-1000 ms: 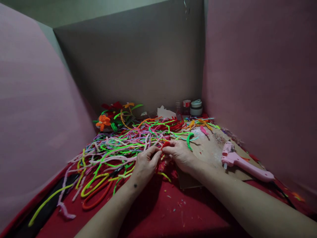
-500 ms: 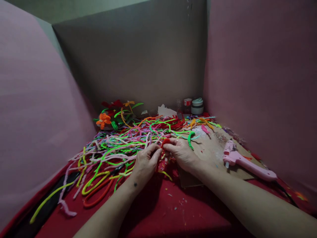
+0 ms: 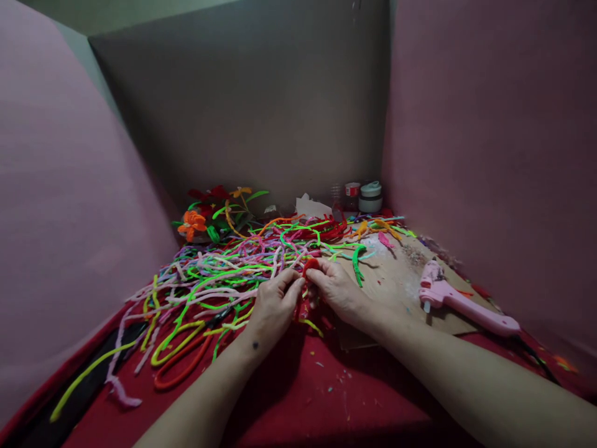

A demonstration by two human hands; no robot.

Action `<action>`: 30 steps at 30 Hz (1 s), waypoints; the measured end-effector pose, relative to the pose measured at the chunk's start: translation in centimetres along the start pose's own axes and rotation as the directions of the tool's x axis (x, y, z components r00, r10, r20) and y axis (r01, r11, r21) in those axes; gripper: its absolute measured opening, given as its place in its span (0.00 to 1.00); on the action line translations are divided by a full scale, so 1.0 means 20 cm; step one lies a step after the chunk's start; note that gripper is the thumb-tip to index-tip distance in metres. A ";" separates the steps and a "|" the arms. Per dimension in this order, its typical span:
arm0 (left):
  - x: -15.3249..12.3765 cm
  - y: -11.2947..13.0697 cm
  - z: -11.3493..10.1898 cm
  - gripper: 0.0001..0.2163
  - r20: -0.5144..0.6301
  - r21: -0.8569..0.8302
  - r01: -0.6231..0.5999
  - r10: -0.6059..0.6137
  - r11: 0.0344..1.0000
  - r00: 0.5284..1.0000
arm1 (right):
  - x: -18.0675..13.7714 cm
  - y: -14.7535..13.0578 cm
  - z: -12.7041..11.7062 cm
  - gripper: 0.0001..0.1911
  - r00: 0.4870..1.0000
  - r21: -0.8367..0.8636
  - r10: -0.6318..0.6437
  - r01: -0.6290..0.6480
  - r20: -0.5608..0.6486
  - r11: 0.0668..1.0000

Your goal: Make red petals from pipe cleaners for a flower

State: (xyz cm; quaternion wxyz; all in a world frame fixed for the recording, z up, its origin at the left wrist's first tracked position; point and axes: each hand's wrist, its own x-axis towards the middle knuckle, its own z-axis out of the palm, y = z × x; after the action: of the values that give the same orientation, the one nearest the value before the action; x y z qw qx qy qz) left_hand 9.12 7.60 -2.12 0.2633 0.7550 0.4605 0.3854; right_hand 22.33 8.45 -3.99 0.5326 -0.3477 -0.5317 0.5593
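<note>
A small curled piece of red pipe cleaner [image 3: 311, 266] is pinched between both hands at the middle of the table. My left hand [image 3: 278, 303] is closed, thumb and index finger pressed together at its lower left side. My right hand [image 3: 339, 287] is closed on its right side, fingertips meeting close to the left ones. Part of the red piece is hidden by the fingers. Just behind and left of the hands spreads a tangled heap of coloured pipe cleaners [image 3: 219, 280]. A green curled pipe cleaner piece [image 3: 357, 265] lies right of my right hand.
On a cardboard sheet [image 3: 389, 280] at the right rests a pink glue gun [image 3: 461, 305], its cord trailing right. Fuzzy flowers [image 3: 192, 225] stand at the back left. A lidded jar [image 3: 370, 198] is at the back. Pink panels [image 3: 489, 137] and a grey back wall enclose the red-covered table [image 3: 298, 398].
The view has shifted slightly. The hands stay close together, and the red piece appears turned a little, showing a broader, rounder side.
</note>
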 end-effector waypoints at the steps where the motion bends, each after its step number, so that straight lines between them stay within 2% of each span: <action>1: -0.01 0.00 0.01 0.08 -0.017 0.057 -0.036 0.037 0.998 0.999 | 0.00 0.00 0.00 0.04 1.000 -0.034 0.004 -0.004 -0.005 0.999; 5: -0.02 0.00 0.02 0.08 -0.043 0.182 -0.093 0.103 0.979 0.994 | -0.01 -0.01 0.00 0.03 0.999 -0.162 0.036 -0.039 -0.023 0.986; 7: -0.02 0.00 0.02 0.07 -0.062 0.212 -0.092 0.108 0.973 0.992 | -0.02 -0.02 0.00 0.04 0.997 -0.299 -0.028 0.006 -0.069 0.954; 10: -0.01 -0.02 0.03 0.06 -0.084 0.286 -0.110 0.140 0.952 0.987 | -0.03 -0.03 0.00 0.05 0.983 -0.532 -0.162 0.091 -0.090 0.842; 13: -0.02 -0.04 0.03 0.05 -0.073 0.413 -0.191 0.241 0.891 0.968 | -0.04 -0.03 0.01 0.05 0.978 -0.651 -0.198 0.109 -0.065 0.751; 17: -0.02 -0.06 0.04 0.05 -0.070 0.544 -0.252 0.342 0.800 0.937 | -0.05 -0.03 0.01 0.06 0.975 -0.690 -0.215 0.125 -0.046 0.713; 22: -0.02 -0.06 0.05 0.06 -0.069 0.631 -0.230 0.349 0.741 0.934 | -0.04 -0.04 0.01 0.07 0.980 -0.721 -0.190 0.087 -0.063 0.687; 30: -0.03 -0.03 0.07 0.06 -0.047 0.674 -0.105 0.185 0.731 0.982 | -0.04 -0.02 0.02 0.07 0.983 -0.652 -0.139 0.028 -0.120 0.758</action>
State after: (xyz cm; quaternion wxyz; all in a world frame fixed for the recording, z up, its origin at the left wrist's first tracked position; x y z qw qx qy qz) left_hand 9.70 7.20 -3.55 -0.0820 0.8100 0.5214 0.2554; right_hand 22.29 7.51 -3.64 0.4452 -0.5299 -0.6624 0.2869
